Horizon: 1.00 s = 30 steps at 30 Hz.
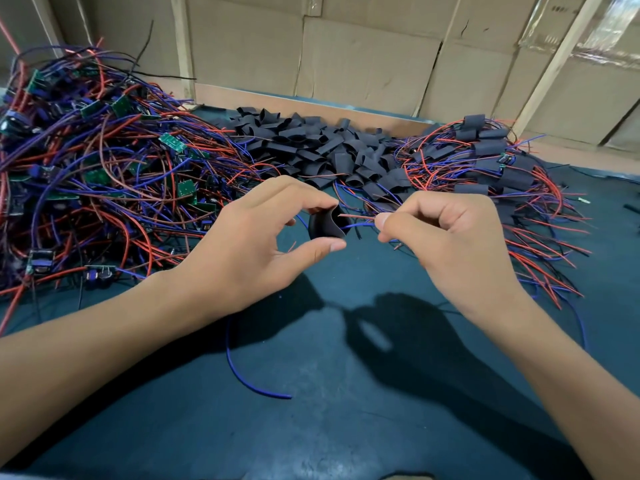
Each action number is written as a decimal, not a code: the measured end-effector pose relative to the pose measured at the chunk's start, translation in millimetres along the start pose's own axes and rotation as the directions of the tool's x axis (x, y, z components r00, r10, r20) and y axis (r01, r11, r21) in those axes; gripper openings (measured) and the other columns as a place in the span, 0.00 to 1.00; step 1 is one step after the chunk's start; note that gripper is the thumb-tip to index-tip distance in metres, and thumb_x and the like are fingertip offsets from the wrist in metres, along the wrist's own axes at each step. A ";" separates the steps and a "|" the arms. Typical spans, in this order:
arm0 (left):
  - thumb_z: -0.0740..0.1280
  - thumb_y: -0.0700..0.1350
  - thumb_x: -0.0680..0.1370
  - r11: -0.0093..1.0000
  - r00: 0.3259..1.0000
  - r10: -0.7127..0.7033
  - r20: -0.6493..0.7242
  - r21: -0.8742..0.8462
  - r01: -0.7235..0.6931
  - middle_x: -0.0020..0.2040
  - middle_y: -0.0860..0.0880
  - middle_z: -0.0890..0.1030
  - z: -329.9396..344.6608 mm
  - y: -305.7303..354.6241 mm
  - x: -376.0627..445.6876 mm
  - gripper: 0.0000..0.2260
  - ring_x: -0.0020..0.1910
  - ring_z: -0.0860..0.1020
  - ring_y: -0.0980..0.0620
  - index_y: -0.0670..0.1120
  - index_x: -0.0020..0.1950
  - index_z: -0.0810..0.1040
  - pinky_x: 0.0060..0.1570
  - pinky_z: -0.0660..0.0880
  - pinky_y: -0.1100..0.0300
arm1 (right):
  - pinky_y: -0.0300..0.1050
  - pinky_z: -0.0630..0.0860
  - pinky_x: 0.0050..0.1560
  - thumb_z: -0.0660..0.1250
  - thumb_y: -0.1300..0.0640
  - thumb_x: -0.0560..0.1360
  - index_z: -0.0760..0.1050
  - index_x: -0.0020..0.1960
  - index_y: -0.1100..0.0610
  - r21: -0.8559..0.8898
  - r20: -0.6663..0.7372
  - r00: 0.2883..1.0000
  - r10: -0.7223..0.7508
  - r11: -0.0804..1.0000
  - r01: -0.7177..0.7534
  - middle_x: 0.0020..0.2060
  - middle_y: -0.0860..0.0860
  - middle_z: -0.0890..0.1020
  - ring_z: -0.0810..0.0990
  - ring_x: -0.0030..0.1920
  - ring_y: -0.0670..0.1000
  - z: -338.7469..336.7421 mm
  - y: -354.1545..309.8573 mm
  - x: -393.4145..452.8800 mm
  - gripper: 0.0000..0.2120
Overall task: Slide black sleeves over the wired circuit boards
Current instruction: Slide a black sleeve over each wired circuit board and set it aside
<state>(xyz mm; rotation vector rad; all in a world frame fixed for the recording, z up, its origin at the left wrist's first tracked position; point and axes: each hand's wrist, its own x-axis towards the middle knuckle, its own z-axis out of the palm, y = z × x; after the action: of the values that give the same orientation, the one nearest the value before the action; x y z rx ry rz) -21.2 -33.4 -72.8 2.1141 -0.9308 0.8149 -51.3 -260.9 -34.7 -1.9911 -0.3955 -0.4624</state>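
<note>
My left hand (256, 237) pinches a short black sleeve (327, 225) between thumb and forefinger, squeezed so its mouth gapes toward the right. My right hand (446, 233) pinches a red and a blue wire (356, 221) whose bare ends point into that mouth. A blue wire (242, 368) trails down across the mat below my left wrist. The circuit board on these wires is hidden.
A big tangle of bare green boards with red and blue wires (97, 168) fills the left. Loose black sleeves (322, 147) are heaped at the back centre. Sleeved boards with wires (491, 161) lie at the right. Cardboard (367, 60) walls the back of the dark green mat (346, 427).
</note>
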 end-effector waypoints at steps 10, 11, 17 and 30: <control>0.72 0.44 0.79 0.960 0.981 0.195 0.010 0.205 -0.193 0.45 0.48 0.84 -1.7 14.8 4.5 0.06 0.45 0.83 0.44 0.42 0.50 0.85 0.45 0.78 0.45 | 0.35 0.59 0.29 0.73 0.54 0.77 0.82 0.38 0.54 -0.134 0.188 0.973 -0.132 0.978 0.159 0.23 0.48 0.69 0.62 0.26 0.43 8.1 4.7 -4.6 0.10; 0.72 0.43 0.78 0.961 0.983 0.181 0.004 0.212 -0.178 0.44 0.48 0.84 -2.8 13.8 4.7 0.05 0.44 0.83 0.45 0.42 0.49 0.85 0.44 0.78 0.45 | 0.35 0.61 0.28 0.74 0.52 0.77 0.82 0.38 0.54 -0.145 0.214 0.972 -0.095 0.981 0.127 0.24 0.49 0.72 0.64 0.26 0.43 7.2 7.9 -2.8 0.10; 0.73 0.45 0.76 0.969 0.999 0.046 -0.028 0.245 -0.038 0.42 0.50 0.84 -17.1 -4.4 8.7 0.05 0.40 0.79 0.49 0.44 0.47 0.85 0.44 0.76 0.48 | 0.40 0.79 0.38 0.74 0.58 0.76 0.83 0.45 0.55 -0.138 0.399 0.882 0.250 0.968 -0.211 0.33 0.51 0.85 0.81 0.32 0.49 -8.4 20.5 9.3 0.02; 0.74 0.44 0.77 0.981 0.999 0.001 -0.036 0.195 0.006 0.43 0.50 0.83 -21.4 -20.6 6.8 0.06 0.41 0.81 0.48 0.42 0.50 0.85 0.45 0.79 0.49 | 0.39 0.76 0.29 0.81 0.54 0.59 0.79 0.49 0.62 0.195 0.388 0.820 0.420 0.832 -0.519 0.44 0.62 0.84 0.80 0.31 0.50 -30.6 28.0 22.3 0.23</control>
<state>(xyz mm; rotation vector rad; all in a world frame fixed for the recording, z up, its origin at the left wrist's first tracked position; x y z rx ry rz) -6.9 -8.7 -62.2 2.2590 -0.8586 0.9746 -23.4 -298.9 -32.8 -1.7855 -0.1415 0.2462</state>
